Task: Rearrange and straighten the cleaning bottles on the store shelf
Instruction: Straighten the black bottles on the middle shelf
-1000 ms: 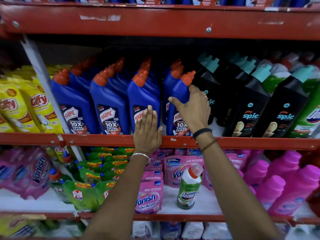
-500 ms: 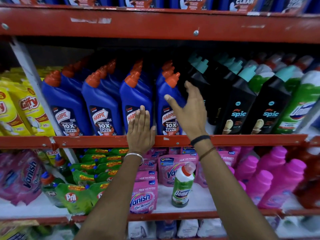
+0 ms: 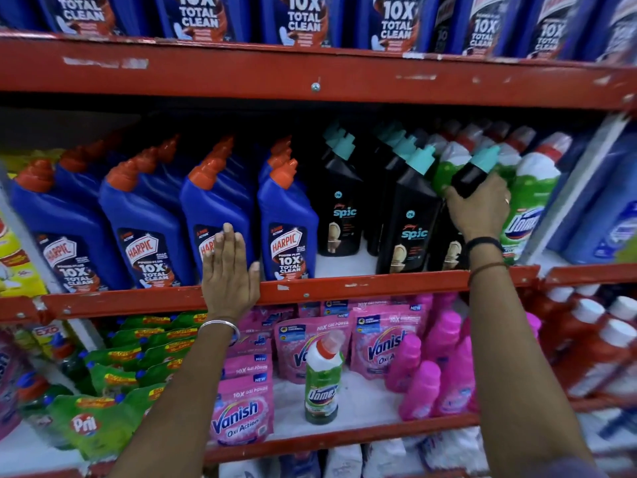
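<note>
"HARPIC" and "10X TOTAL CLEAN" are being shown on the blue bottles (image 3: 287, 215). Right of them, "spic" is being displayed on the black bottles (image 3: 341, 205), then "Domex" on a green bottle (image 3: 532, 205). Below them, "Vanish Oxi Action" is being shown on pink pouches (image 3: 243, 414) and "Pril" on a green pouch (image 3: 93, 422).

Top-shelf bottles (image 3: 296, 19) cut off, caps unseen.

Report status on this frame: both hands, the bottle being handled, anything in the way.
Left hand flat, open, on a blue Harpic bottle. Right hand shut on rightmost black Spic bottle, tilted. Green Domex bottle crowds its right side.
</note>
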Demonstrator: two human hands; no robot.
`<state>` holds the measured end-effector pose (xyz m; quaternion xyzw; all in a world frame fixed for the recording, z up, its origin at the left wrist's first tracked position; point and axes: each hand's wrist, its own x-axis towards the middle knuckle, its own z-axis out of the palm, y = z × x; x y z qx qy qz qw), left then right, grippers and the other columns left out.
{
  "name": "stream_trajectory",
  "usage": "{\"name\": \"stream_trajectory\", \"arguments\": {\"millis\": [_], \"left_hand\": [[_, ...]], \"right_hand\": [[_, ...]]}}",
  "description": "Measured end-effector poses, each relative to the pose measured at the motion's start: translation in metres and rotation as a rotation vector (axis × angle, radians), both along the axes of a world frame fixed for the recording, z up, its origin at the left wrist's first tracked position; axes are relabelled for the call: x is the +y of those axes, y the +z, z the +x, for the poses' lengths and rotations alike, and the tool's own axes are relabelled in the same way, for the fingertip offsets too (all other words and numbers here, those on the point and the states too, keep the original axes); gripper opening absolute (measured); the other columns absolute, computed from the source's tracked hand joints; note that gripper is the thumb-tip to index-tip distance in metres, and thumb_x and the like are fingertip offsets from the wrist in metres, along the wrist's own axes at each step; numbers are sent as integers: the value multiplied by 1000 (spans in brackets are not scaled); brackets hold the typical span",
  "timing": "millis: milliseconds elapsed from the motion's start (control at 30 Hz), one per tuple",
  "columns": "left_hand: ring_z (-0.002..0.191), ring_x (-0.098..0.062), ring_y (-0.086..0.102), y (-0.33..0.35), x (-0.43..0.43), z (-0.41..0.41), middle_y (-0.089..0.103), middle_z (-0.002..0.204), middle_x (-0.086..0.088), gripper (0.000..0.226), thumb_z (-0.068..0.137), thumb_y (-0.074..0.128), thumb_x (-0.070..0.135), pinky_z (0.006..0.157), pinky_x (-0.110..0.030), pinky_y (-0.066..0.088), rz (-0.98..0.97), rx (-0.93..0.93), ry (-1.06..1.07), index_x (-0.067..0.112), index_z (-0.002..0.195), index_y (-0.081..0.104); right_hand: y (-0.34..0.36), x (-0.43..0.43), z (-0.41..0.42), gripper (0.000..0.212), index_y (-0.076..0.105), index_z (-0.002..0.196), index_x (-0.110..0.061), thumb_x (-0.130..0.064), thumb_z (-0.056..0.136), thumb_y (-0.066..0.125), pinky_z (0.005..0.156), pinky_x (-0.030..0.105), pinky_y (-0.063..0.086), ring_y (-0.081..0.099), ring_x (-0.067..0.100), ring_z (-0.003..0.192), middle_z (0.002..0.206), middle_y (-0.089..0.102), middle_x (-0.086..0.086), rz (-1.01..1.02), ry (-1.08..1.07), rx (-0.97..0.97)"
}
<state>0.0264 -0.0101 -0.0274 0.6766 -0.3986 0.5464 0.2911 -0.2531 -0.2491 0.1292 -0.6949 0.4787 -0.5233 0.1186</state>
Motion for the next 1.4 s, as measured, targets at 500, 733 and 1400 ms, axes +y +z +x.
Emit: {"name": "stream_trajectory", "arguments": {"millis": [500, 733, 1400], "left_hand": [[147, -17, -8, -1, -1, -1, -9, 160, -3, 61, 103, 19, 36, 119, -35, -5, 0, 7, 11, 9, 153, -4], [147, -16, -8, -1, -1, -2, -10, 160, -2, 61, 103, 19, 35, 119, -35, -5, 10, 21, 14, 10, 153, -6], [147, -16, -6, 0, 0, 0, -8, 160, -2, 61, 102, 19, 34, 119, -34, -4, 4, -5, 11, 9, 153, -3]], "right_hand": [[-6, 74, -27, 68, 51, 121, 0, -35, 70, 78, 95, 38, 37, 45, 36, 117, 122, 58, 16, -310, 66, -359], [26, 139, -9, 66, 58, 117, -15, -50, 65, 76, 86, 31, 34, 49, 25, 108, 113, 63, -2, -289, 233, -318], [-12, 125, 94, 67, 52, 124, -14, -52, 73, 72, 93, 47, 35, 44, 28, 120, 124, 58, 3, -102, 304, -59]]}}
